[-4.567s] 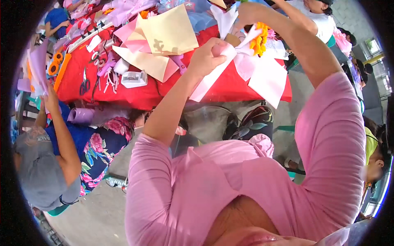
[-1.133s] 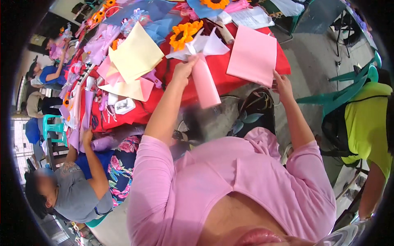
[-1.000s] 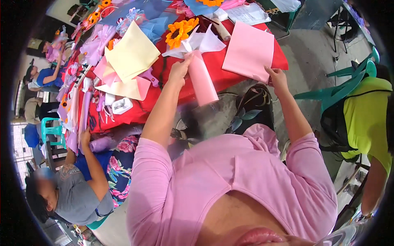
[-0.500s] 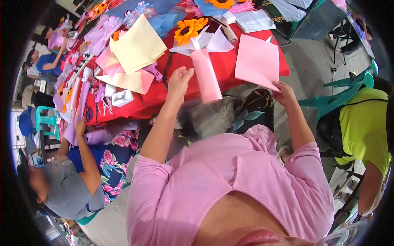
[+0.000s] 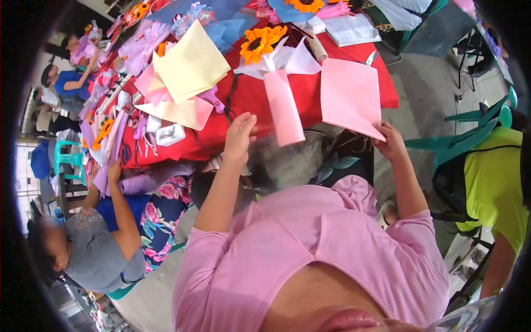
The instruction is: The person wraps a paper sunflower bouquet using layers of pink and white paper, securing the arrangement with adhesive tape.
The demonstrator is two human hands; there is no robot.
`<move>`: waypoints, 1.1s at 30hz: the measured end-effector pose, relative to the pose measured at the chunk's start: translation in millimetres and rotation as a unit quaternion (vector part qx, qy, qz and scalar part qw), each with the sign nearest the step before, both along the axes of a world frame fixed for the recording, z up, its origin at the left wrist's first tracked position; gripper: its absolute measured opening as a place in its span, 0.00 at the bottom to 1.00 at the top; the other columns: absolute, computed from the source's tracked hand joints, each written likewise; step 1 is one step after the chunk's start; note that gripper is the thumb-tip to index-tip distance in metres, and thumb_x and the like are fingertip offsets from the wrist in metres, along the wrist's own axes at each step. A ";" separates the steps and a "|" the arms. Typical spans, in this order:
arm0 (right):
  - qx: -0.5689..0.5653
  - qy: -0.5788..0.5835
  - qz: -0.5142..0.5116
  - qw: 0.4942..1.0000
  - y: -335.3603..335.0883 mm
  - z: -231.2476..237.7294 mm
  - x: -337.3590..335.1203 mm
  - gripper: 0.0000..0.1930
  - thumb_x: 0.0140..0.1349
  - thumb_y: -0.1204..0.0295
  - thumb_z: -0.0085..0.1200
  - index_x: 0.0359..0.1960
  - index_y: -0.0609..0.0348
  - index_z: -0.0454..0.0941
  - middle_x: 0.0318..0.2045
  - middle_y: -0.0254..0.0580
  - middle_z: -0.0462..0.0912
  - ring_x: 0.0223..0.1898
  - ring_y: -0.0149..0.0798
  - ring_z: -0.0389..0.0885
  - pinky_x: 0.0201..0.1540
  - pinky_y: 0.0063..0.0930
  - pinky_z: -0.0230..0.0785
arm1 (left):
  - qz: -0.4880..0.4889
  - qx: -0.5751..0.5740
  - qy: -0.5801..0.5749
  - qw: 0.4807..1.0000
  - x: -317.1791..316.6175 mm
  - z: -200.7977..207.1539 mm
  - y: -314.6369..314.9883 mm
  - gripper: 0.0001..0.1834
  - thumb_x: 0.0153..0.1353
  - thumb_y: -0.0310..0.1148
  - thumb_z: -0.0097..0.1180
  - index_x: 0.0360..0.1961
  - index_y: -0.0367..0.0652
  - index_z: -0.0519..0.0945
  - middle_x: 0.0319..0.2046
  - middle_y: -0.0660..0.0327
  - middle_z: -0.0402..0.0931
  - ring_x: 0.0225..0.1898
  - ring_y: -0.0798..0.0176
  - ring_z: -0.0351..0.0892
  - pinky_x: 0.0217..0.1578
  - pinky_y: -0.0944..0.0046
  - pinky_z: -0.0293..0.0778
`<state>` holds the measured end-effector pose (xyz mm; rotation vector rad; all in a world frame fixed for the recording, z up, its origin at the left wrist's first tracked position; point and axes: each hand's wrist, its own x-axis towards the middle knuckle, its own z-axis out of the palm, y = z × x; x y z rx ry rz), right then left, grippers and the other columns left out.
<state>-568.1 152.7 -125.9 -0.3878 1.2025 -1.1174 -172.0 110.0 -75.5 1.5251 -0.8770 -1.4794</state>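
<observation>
My right hand [image 5: 390,141] pinches the near right corner of a pink wrapping sheet [image 5: 350,97] at the table's front edge. Left of the sheet lies a rolled pink wrapper [image 5: 284,110], its near end reaching past the edge. An orange sunflower [image 5: 259,45] with a dark centre and white wrap [image 5: 303,60] shows at the far end of this roll. My left hand [image 5: 240,135] is beside the roll, apart from it, with loosely bent fingers and nothing visible in them.
Cream sheets [image 5: 191,63] lie over pink ones on the red-covered table [image 5: 246,99]. Nearby are a purple glue gun [image 5: 212,98], a white box [image 5: 170,135], scissors [image 5: 372,57] and a notebook [image 5: 352,30]. A co-worker in grey [image 5: 105,243] sits left, another in yellow-green [image 5: 492,177] right.
My left hand has drawn back toward me, farther from the pink roll. My right hand keeps hold of the pink sheet's corner. The whole view has shifted slightly.
</observation>
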 end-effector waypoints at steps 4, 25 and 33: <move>0.000 -0.050 -0.021 0.999 2.7 10.6 12.6 0.10 0.57 0.73 0.50 0.40 0.62 0.68 0.23 0.36 0.75 0.17 0.28 0.70 0.17 0.18 0.61 | -0.002 -0.018 0.017 1.000 -6.6 12.1 4.6 0.20 0.59 0.40 0.51 0.50 0.43 0.68 0.43 0.65 0.70 0.35 0.73 0.69 0.36 0.71 0.65; -0.140 0.255 -0.110 0.951 6.6 10.5 -10.3 0.10 0.57 0.74 0.49 0.39 0.65 0.73 0.32 0.31 0.75 0.30 0.22 0.68 0.31 0.15 0.59 | -0.190 -0.274 -0.204 0.921 -53.9 68.8 18.6 0.14 0.52 0.30 0.58 0.40 0.38 0.76 0.32 0.61 0.76 0.33 0.70 0.75 0.35 0.71 0.71; -0.175 0.213 -0.146 0.950 -70.4 -22.1 -15.5 0.17 0.57 0.74 0.50 0.48 0.67 0.68 0.38 0.38 0.75 0.38 0.28 0.73 0.41 0.21 0.65 | 0.091 -0.258 -0.331 0.903 75.9 60.7 -30.6 0.12 0.50 0.34 0.58 0.34 0.38 0.78 0.28 0.55 0.78 0.28 0.62 0.78 0.31 0.67 0.72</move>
